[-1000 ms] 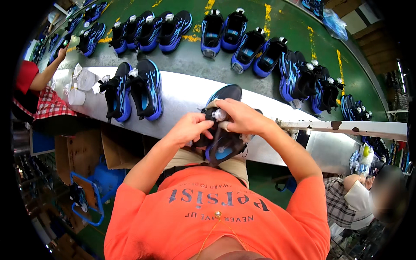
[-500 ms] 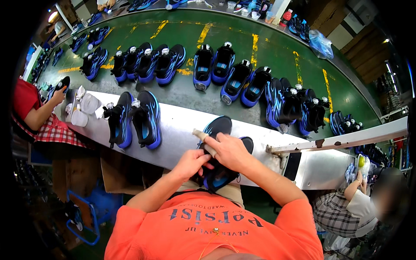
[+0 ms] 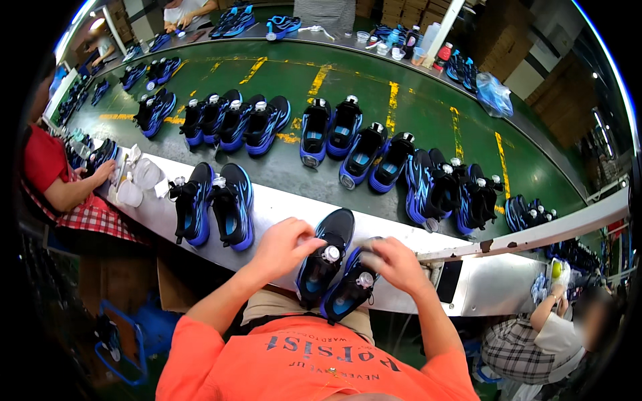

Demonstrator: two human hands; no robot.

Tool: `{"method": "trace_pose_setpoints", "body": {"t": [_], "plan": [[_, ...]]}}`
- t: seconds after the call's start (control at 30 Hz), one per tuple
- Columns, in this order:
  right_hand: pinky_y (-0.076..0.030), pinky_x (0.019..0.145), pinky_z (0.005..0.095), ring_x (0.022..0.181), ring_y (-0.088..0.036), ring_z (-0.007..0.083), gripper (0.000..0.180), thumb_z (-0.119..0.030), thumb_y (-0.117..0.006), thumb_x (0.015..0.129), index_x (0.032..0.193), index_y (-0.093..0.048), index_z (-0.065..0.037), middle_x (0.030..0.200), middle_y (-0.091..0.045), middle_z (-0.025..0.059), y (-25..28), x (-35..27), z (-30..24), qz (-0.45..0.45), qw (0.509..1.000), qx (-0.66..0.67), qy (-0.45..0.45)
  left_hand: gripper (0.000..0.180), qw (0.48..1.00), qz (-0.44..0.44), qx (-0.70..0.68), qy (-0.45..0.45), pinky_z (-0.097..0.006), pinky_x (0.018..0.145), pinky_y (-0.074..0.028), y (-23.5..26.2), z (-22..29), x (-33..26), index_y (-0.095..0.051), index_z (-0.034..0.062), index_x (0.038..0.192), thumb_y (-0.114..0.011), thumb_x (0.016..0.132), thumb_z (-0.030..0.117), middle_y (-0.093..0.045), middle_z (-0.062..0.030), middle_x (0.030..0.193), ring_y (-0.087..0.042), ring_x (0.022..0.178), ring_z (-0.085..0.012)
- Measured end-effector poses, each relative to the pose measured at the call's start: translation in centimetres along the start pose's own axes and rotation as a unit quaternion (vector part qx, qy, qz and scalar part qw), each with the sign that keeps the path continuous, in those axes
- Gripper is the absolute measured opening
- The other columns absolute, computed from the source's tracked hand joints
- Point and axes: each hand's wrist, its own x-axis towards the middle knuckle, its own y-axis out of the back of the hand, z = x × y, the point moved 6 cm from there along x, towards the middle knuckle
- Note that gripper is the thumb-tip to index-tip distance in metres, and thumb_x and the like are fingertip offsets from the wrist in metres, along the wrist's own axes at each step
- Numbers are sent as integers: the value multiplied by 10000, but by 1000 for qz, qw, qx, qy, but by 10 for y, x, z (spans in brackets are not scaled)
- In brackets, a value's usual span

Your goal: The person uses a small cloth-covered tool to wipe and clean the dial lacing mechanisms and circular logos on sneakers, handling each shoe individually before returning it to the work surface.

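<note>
Shoe pair (image 3: 322,271), 1 by left fingers (image 3: 305,248), 1 under right fingers (image 3: 383,252)

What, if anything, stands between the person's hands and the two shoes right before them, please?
Nothing visible: the left hand is at the side of the left shoe, the right hand at the toe of the right shoe.

dark printed lettering (image 3: 326,354), one large line among smaller ones, runs upside down across the orange shirt (image 3: 254,377)

Left hand (image 3: 279,247) by black-blue shoe (image 3: 321,271), right hand (image 3: 396,262) by second shoe (image 3: 346,291)
</note>
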Motion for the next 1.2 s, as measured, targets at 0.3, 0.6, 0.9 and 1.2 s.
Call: {"method": "trace_pose_setpoints", "body": {"t": [0.3,0.6,0.9,1.2], "plan": [[-464,724,312,762,-523,236,380,-191,-722,812,1186,-652,-198,868,-480,85,-22,-58,-12,-17,983,81,-165,189,964,-91,-8,-251,-406,817,-456,-67,-1,7,-633,49,951,-672,773,99,-571,-125,931,-538,926,-338],[-442,704,304,785,-512,214,321,-193,-730,796,1110,-683,-149,825,-447,73,-19,-43,-15,-92,963,204,-150,317,974,-195,-99,-64,-268,732,-462,-48,-6,10,-640,77,1123,-675,809,77,-574,-43,949,-547,843,-149],[-428,606,307,637,-494,197,413,-233,-756,772,1163,-657,-143,792,-506,70,-24,-46,-9,-3,993,93,-72,243,974,-16,24,-224,-375,843,-474,-30,30,-8,-640,45,1055,-639,816,87,-654,-117,971,-592,971,-306],[-465,660,324,744,-553,259,384,-211,-731,777,1150,-659,-157,835,-545,95,-30,-55,-1,-12,980,160,-115,281,799,-245,-432,338,-299,760,-558,-126,-2,-79,-538,-62,1163,-488,1001,162,-620,-137,1111,-654,929,-198]]}}
